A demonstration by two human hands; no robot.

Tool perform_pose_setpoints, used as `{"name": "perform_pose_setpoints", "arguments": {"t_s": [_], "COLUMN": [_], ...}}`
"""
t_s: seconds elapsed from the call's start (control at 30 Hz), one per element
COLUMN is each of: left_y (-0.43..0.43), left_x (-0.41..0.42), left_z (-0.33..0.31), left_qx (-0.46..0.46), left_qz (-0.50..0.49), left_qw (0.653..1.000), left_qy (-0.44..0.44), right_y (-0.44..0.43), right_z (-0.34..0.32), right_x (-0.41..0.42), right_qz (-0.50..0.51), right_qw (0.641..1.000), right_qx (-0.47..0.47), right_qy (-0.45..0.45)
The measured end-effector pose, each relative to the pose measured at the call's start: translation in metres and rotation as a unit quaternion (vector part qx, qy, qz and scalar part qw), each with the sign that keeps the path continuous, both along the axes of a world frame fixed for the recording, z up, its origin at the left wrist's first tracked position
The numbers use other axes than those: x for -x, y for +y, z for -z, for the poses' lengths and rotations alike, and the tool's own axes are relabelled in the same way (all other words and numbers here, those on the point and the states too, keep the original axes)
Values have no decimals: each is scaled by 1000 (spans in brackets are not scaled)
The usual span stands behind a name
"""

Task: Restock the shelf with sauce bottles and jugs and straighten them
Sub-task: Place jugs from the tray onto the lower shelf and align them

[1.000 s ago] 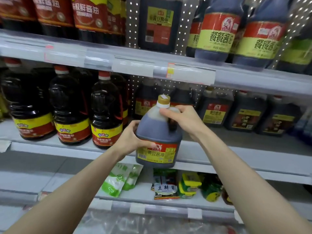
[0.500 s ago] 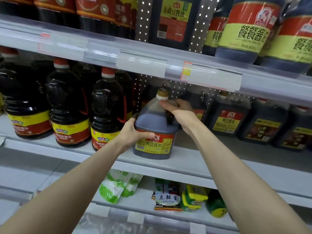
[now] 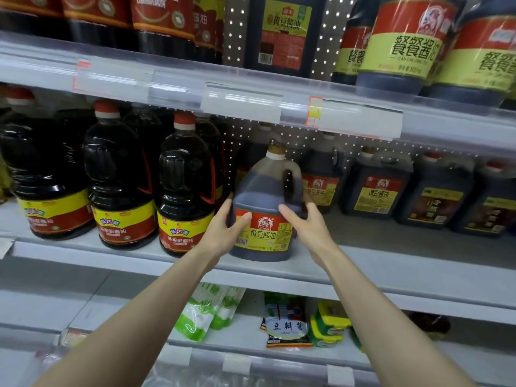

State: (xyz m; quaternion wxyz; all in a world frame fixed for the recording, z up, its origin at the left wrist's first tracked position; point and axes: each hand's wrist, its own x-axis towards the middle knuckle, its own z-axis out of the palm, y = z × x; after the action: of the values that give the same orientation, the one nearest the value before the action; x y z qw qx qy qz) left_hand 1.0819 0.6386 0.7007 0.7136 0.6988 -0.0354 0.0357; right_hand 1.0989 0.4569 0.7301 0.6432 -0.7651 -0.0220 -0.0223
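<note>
Green-and-white pouches lean together on the lower shelf, left of a flat packet with a white label and a stack of yellow-and-green packs. Clear price-tag strips front the rail above; a perforated back panel shows behind.

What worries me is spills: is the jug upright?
Upright: the jug rests on the shelf, cap on top; left hand and right hand grip it.

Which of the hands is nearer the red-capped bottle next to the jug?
Left. The left hand grips the left side of the jug, just beside that red-capped bottle; the right hand grips the jug's right side, with the jug between it and the bottle.
</note>
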Motion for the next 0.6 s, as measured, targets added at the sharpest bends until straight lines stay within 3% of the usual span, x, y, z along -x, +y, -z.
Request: {"name": "perform_pose_setpoints", "arguments": {"t_s": [0.13, 0.6], "left_y": [0, -2], "left_x": [5, -26], "left_z": [10, 33], "left_qx": [32, 57], "left_qz": [10, -46], "left_qw": [999, 996], "left_qy": [-3, -46], "right_y": [4, 14], "right_z": [35, 47], "right_x": [7, -27], "right_qz": [-24, 20], "right_qw": [998, 997], "right_qx": [-57, -68], "right_qy": [32, -8]}}
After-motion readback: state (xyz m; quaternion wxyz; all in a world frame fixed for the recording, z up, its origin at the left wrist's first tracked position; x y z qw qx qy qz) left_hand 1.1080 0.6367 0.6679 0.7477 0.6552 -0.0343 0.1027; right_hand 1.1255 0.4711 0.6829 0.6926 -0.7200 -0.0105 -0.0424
